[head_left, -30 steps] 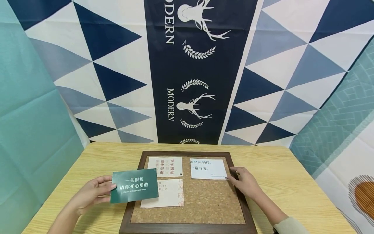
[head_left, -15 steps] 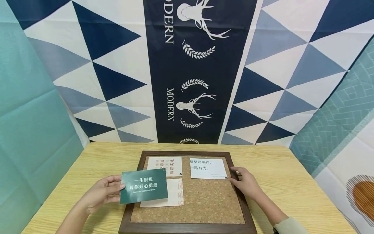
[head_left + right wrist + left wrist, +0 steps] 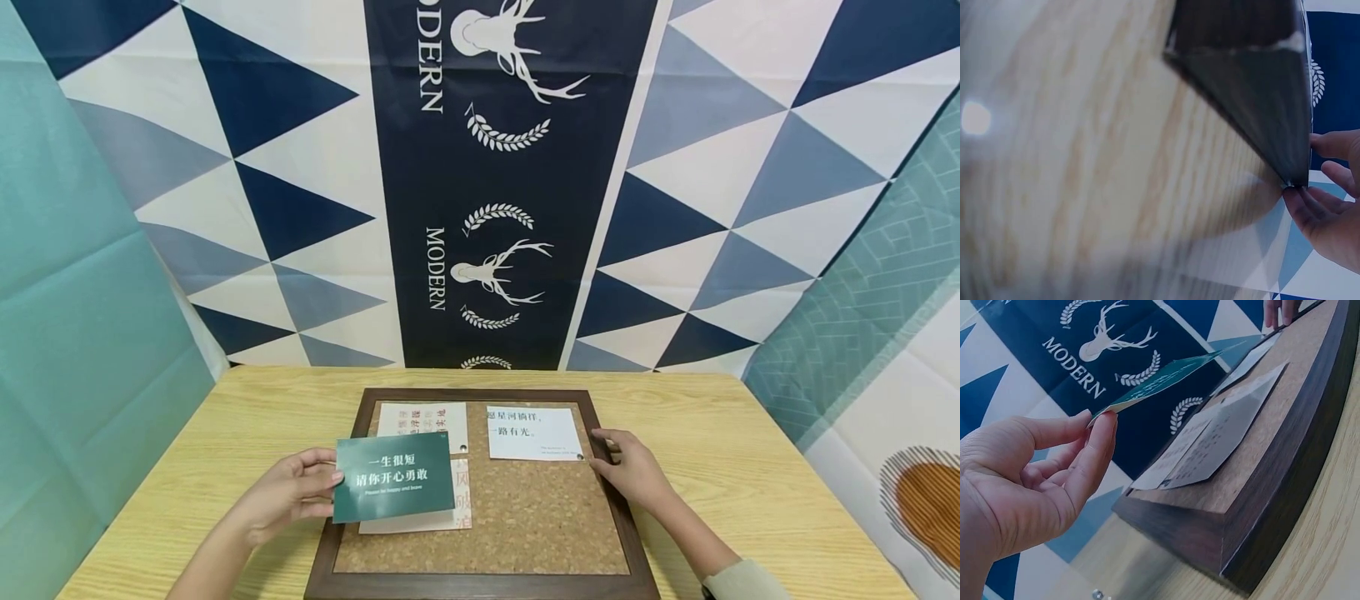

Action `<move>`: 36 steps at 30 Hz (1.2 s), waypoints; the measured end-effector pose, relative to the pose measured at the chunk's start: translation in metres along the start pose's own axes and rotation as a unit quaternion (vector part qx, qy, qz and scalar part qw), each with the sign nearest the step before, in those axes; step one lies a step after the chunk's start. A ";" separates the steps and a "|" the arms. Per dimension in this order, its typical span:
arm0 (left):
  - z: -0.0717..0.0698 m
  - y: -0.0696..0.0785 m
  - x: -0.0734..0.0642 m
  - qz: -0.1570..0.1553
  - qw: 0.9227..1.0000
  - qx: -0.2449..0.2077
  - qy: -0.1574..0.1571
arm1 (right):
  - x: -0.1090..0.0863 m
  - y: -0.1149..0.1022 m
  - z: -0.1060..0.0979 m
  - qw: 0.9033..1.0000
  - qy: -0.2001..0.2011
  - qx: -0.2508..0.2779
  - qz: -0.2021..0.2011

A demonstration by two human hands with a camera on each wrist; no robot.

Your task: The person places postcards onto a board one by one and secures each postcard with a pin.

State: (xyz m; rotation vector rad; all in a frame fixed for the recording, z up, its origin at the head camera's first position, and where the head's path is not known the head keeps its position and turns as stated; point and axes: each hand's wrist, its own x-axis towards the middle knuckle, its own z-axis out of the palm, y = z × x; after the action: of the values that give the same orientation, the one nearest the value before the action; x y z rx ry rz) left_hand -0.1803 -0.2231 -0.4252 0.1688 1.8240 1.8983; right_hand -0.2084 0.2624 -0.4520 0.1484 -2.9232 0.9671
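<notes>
My left hand (image 3: 292, 492) pinches the left edge of a green card (image 3: 393, 477) with white writing, raised over the left part of a corkboard (image 3: 547, 525) in a dark wooden frame. In the left wrist view, the thumb and fingers hold the green card (image 3: 1147, 387) by its near end, apart from the board. Beneath it, two pale cards with red print lie on the cork, an upper one (image 3: 423, 417) and a partly hidden lower one (image 3: 462, 508). My right hand (image 3: 633, 467) grips the frame's right side, beside a white card (image 3: 532, 433).
Pins show at the lower right corners of the upper pale card and the white card. A small shiny object (image 3: 1097, 594) lies on the wooden table (image 3: 727, 467) left of the board. A patterned cloth (image 3: 510, 183) hangs behind.
My left hand has carried the green card to the right, over the pale cards, covering more of the lower one. The right hand stays on the frame.
</notes>
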 end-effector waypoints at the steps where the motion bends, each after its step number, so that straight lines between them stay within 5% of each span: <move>1: 0.002 0.000 0.001 -0.001 1.000 -0.001 0.000 | 0.000 0.000 0.000 1.000 0.000 0.001 0.000; 36: 0.050 -0.003 0.033 0.014 1.000 -0.003 -0.026 | -0.002 0.001 0.002 1.000 -0.001 0.005 0.002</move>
State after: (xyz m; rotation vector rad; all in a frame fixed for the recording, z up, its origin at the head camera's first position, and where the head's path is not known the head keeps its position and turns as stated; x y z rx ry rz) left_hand -0.1874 -0.1642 -0.4317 0.2401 1.7894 1.9006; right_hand -0.2067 0.2625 -0.4540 0.1437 -2.9221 0.9833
